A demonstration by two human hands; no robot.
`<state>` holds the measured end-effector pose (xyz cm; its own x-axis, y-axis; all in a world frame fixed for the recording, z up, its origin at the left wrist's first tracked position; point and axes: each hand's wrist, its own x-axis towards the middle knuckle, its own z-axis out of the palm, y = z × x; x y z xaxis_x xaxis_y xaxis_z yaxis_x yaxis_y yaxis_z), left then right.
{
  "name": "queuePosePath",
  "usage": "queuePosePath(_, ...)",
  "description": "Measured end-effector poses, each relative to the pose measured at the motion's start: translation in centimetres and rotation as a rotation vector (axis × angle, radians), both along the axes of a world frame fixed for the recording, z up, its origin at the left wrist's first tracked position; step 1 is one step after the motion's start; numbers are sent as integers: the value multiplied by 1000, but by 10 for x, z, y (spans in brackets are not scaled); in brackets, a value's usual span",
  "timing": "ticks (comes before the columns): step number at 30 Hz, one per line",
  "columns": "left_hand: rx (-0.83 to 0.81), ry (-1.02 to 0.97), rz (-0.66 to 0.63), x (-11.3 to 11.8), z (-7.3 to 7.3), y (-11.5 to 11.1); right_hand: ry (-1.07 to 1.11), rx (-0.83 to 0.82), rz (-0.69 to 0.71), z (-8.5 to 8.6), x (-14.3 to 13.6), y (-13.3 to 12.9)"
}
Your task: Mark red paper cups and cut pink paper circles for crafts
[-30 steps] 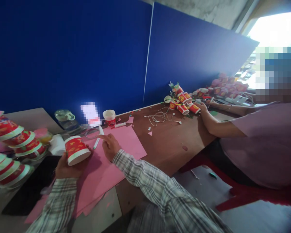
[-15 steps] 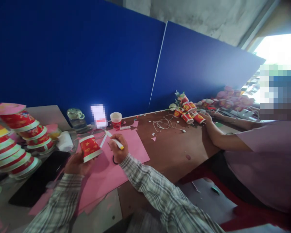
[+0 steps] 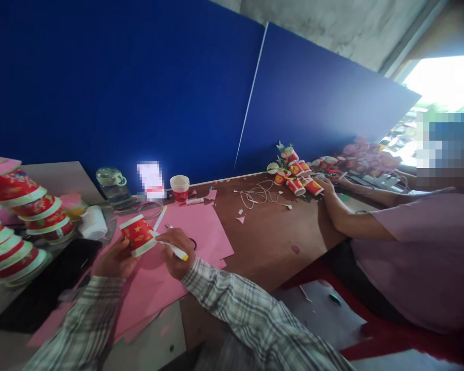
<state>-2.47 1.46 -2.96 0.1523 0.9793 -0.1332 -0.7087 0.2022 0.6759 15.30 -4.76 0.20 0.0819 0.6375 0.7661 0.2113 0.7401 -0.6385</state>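
Note:
My left hand (image 3: 115,259) grips a red paper cup (image 3: 136,235) with gold stars and a pale rim, tilted on its side above the pink paper. In my right hand (image 3: 178,250) is a white marker pen (image 3: 177,251) with a yellow end. The marker's front end reaches the cup's right edge; whether it touches cannot be made out. Pink paper sheets (image 3: 201,278) lie under both hands. A pair of scissors (image 3: 194,243) rests on them, partly hidden behind my right hand. Beyond the cup lies a thin white and yellow stick-like piece (image 3: 160,218).
Stacked red cups (image 3: 17,260) and a black phone-like slab (image 3: 48,283) are at left. Toward the blue partition (image 3: 112,77) stand a water bottle (image 3: 114,186), a lit screen (image 3: 150,180) and another cup (image 3: 180,188). White cables (image 3: 259,195) lie mid-table. A co-worker (image 3: 406,257) handles cups at right.
My right hand has moved left and down, bringing the marker from above the paper to the cup's edge. The scissors show more now. The whole view has shifted slightly.

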Motion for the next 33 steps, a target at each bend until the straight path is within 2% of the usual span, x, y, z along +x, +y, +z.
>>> queuePosePath(4,-6,106,51,2,0,-2,-62,7,-55,-1,-1,1)
queuePosePath(9,35,167,-11,6,7,-6,-126,29,-64,-7,-2,5)
queuePosePath(18,11,159,-4,10,16,-9,-137,33,-83,-5,-1,4)
queuePosePath(23,23,108,29,11,13,-10,-159,49,-90,-3,-1,2)
queuePosePath(27,18,187,4,9,12,-8,-157,49,-99,-1,-1,2)
queuePosePath(33,-16,177,71,13,19,-12,-174,42,-86,-1,0,2)
